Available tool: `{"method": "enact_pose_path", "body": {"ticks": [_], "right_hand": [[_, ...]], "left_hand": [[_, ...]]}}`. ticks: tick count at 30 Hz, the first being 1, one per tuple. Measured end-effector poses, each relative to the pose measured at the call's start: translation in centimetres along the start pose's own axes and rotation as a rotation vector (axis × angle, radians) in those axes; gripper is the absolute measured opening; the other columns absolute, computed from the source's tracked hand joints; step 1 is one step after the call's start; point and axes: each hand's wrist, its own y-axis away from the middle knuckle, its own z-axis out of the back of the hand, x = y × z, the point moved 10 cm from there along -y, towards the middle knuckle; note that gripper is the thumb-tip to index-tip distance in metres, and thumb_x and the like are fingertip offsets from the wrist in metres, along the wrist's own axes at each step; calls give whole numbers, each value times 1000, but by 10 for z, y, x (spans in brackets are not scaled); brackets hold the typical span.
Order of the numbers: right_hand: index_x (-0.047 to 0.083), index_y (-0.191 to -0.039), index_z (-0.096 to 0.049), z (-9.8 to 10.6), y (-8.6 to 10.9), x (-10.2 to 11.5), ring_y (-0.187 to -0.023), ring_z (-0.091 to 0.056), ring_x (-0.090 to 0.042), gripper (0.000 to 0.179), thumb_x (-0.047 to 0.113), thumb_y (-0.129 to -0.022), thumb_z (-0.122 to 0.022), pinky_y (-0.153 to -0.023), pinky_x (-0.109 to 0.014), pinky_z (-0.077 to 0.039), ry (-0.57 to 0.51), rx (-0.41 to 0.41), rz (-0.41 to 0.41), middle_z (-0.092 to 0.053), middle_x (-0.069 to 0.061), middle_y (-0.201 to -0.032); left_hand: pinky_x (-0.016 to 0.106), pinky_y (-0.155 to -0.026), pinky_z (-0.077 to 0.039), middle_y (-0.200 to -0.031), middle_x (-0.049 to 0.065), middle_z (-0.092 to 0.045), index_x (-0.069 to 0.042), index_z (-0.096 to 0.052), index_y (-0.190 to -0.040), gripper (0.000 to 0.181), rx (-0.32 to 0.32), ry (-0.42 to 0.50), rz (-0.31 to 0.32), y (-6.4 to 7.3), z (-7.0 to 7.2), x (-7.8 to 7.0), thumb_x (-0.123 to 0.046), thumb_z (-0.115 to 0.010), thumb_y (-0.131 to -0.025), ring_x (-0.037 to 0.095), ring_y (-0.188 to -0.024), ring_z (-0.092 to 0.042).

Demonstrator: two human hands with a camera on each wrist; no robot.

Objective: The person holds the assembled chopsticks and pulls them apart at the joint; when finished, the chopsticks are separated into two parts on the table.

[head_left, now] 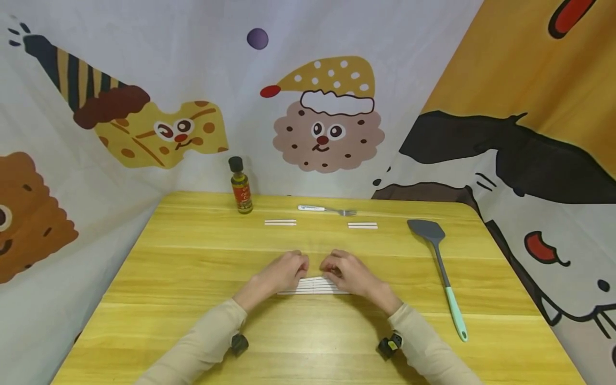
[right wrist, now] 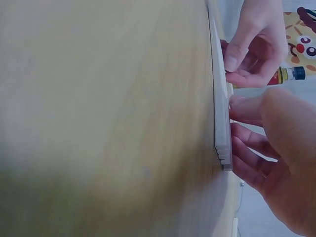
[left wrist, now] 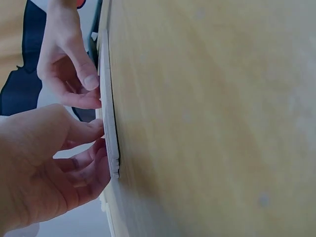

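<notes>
A flat, white, pleated strip that looks like folded paper (head_left: 313, 286) lies across the middle of the table, with long parallel lines and a crosswise line near its centre. My left hand (head_left: 287, 269) pinches its far edge left of centre with curled fingers. Right of centre, my right hand (head_left: 347, 271) pinches the same edge between thumb and fingers. In the left wrist view, the layered end of the paper (left wrist: 113, 160) shows beside the left fingers (left wrist: 91, 170). The right wrist view shows stepped layers at the other end of the paper (right wrist: 223, 153).
A bottle with a red label (head_left: 241, 188) stands at the back left. Behind the hands lie a white-handled fork (head_left: 327, 210), short white strips (head_left: 280, 222) and more short white strips (head_left: 363, 225). A grey spatula with a mint handle (head_left: 440, 264) lies on the right.
</notes>
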Motion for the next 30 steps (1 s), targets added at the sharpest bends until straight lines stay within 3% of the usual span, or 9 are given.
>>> {"method": "enact_pose_path", "body": {"ticks": [7,16,30], "right_hand": [[9,-101,-76,1,-1,1,-80,-61,-9,10,10,-91,-74,-71,-20,-56,-9,-6,14,-71,-2,-96],[9,-100,-75,1,-3,0,-78,-60,-9,10,12,-91,-75,-69,-20,-55,-28,-18,20,-69,-1,-91],[8,-101,-75,-5,-5,-1,-80,-65,-9,11,11,-90,-76,-72,-18,-57,-21,25,1,-70,-1,-92]], "left_hand": [[18,-65,-49,-90,0,-59,-10,-66,-94,5,16,14,7,-1,-2,1,-12,-66,-98,9,-77,-53],[18,-67,-50,-92,0,-59,-9,-66,-96,10,42,41,37,-3,-4,1,-16,-74,-93,10,-78,-53],[19,-64,-49,-88,0,-57,-8,-65,-93,5,31,3,27,-4,-3,-1,-6,-63,-97,11,-75,-52]]}}
